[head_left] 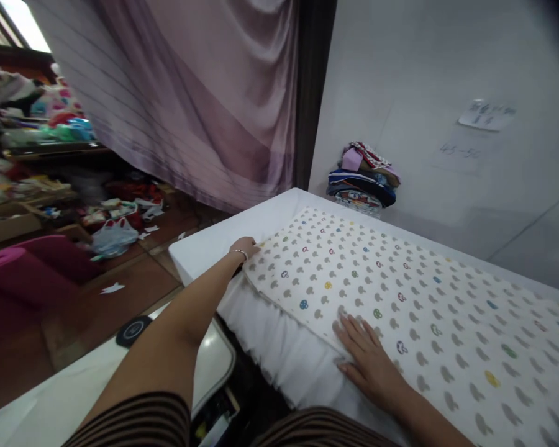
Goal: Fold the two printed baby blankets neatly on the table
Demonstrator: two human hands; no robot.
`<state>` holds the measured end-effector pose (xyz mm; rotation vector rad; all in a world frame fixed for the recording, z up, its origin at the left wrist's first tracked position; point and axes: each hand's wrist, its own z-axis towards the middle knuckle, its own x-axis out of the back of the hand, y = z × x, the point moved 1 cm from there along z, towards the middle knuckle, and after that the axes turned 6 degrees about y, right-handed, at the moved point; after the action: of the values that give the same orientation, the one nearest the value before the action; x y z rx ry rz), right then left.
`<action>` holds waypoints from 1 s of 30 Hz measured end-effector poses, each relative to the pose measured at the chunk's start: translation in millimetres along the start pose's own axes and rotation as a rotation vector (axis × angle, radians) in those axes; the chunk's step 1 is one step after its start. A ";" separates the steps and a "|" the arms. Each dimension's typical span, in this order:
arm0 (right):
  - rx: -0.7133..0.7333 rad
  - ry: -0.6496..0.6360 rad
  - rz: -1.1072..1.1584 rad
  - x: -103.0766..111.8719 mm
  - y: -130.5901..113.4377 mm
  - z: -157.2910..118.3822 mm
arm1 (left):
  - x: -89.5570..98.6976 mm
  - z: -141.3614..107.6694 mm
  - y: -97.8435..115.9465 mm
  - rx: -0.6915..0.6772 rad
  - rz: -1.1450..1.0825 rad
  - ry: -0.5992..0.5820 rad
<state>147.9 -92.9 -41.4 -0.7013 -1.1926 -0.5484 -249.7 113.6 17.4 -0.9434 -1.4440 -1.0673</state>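
Observation:
A white cloth printed with small mushrooms [354, 273] lies spread over a white table [205, 245], its near edge running along the side toward me. At the cloth's left corner is my left hand [246, 246], its fingers closed on the edge; the fingertips are partly hidden. My right hand [368, 363] rests flat on the cloth near its front edge, fingers stretched out. Below that edge hangs gathered white fabric [270, 335].
A pile of folded fabrics [363, 180] stands against the pale wall [423, 74]. A pink-mauve curtain [223, 93] hangs behind the table. To the left are a magenta roll [32, 267], a plastic bag [114, 237] and scraps on the tiled floor. Beside me is a white machine table [217, 354].

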 end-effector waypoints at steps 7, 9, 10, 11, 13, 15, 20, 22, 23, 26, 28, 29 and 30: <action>0.067 -0.048 0.054 -13.1 -14.3 11.7 | 3.1 -24.7 -8.7 -0.011 -0.026 -0.024; 0.060 -0.086 0.098 -13.2 -18.7 16.1 | 5.7 -37.9 -6.8 -0.028 -0.009 -0.030; 0.051 -0.113 0.121 -12.6 -21.2 18.0 | 7.6 -44.7 -5.5 -0.029 0.008 -0.028; 0.037 -0.141 0.144 -11.4 -23.9 19.5 | 9.9 -51.4 -4.3 -0.031 0.027 -0.023; 0.006 -0.189 0.194 -7.1 -29.6 21.0 | 16.3 -62.7 -2.6 -0.031 0.073 -0.002; -0.014 -0.204 0.254 -0.2 -34.7 21.0 | 22.9 -68.1 -0.7 -0.066 0.106 0.006; 0.012 -0.137 0.372 22.4 -34.7 19.4 | 18.1 -60.7 37.9 -0.290 0.214 0.125; 0.002 -0.103 0.365 31.5 -24.9 16.7 | 2.7 -65.8 72.0 -0.535 0.164 0.221; -0.026 -0.081 0.347 35.6 -17.4 14.1 | -7.7 -71.1 88.9 -0.654 0.111 0.248; -0.178 -0.013 0.258 44.5 10.3 -1.4 | -44.0 -86.7 118.9 -0.902 0.011 0.294; -0.264 -0.009 0.206 46.9 25.1 -17.1 | -66.5 -87.0 114.9 -0.944 0.070 0.329; -0.287 -0.015 0.191 47.4 29.1 -25.3 | -75.4 -83.4 107.7 -0.974 0.120 0.316; -0.294 -0.020 0.184 47.8 30.6 -32.9 | -81.8 -77.7 99.0 -0.970 0.160 0.290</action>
<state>204.5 -97.8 -8.5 -1.0579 -1.0625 -0.5679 -122.9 67.4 -48.2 -1.4543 -0.5475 -1.7340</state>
